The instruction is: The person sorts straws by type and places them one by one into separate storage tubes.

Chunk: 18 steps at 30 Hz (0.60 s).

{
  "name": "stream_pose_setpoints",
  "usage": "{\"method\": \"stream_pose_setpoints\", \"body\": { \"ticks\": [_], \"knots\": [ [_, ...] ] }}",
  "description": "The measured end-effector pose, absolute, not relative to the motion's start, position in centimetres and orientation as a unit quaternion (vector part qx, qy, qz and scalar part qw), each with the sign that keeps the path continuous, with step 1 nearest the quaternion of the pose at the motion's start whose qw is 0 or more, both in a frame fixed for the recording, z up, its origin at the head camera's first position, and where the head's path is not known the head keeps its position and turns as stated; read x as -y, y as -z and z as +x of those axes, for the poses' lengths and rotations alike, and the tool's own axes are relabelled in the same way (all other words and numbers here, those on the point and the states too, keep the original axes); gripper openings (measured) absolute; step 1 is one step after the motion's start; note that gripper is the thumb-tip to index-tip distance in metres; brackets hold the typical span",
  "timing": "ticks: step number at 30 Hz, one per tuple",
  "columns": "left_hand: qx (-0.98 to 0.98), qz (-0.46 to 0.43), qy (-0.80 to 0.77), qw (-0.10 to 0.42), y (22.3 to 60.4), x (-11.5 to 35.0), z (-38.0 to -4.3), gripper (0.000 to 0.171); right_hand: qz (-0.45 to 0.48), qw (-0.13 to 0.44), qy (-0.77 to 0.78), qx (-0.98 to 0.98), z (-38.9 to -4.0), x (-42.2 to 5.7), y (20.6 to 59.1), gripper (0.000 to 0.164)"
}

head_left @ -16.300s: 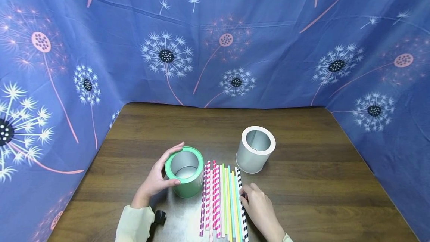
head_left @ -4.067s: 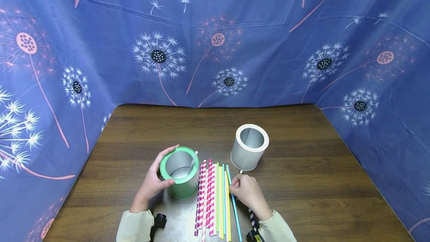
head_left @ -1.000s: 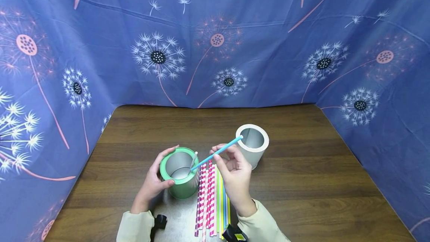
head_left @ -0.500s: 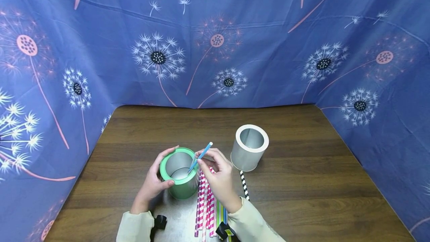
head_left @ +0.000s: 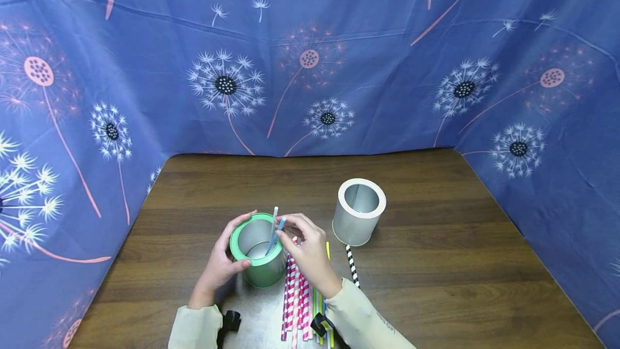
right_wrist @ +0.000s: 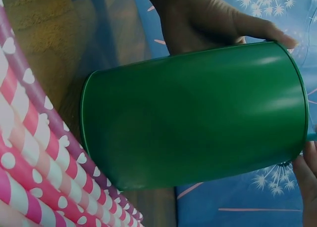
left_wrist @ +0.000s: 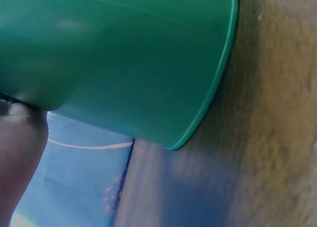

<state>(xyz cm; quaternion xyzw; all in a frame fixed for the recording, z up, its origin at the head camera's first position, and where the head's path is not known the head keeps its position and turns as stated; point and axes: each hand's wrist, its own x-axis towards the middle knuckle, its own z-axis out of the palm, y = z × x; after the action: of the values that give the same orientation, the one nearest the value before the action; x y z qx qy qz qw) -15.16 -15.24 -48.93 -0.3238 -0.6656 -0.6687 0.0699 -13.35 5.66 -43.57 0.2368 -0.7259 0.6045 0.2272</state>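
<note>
My left hand grips the green can, thumb at the near rim and fingers spread round the far side. The can stands upright on the table. My right hand pinches a blue straw near its top, over the can's right rim, with its lower part inside the can. A pale straw leans inside, close beside the blue one. In the right wrist view the blue straw shows at the can's mouth next to my right fingertips. The left wrist view is mostly the can's green wall.
Right of the green can lies a row of several straws, pink, purple, green and yellow, partly hidden under my right forearm. A black-and-white striped straw lies apart, just in front of an upright white can. Patterned blue cloth hangs behind the table.
The blue straw came from the row and is now lowered into the green can. Since the oldest frame, a pale straw has appeared there and the striped one lies apart. My left hand stays.
</note>
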Motion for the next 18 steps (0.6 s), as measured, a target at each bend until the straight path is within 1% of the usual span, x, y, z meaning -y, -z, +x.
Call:
{"method": "stream_pose_setpoints", "body": {
  "ticks": [4, 7, 16, 18],
  "knots": [
    [0.663, -0.324, 0.671, 0.069, 49.0, 15.3, -15.2, 0.085, 0.215, 0.219, -0.6, 0.739, -13.4, -5.8, 43.7, 0.022],
    [0.663, -0.323, 0.672, 0.066, 49.0, 15.3, -15.2, 0.084, 0.206, 0.224, -0.588, 0.749, -13.3, -6.0, 43.8, 0.023],
    [0.655, -0.332, 0.675, 0.071, 49.1, 15.3, -15.2, 0.084, 0.209, 0.234, -0.57, 0.76, -12.8, -7.3, 44.2, 0.026],
    [0.653, -0.335, 0.675, 0.073, 49.1, 15.3, -15.2, 0.084, 0.199, 0.229, -0.561, 0.77, -12.5, -7.8, 44.3, 0.026]
  ]
}}
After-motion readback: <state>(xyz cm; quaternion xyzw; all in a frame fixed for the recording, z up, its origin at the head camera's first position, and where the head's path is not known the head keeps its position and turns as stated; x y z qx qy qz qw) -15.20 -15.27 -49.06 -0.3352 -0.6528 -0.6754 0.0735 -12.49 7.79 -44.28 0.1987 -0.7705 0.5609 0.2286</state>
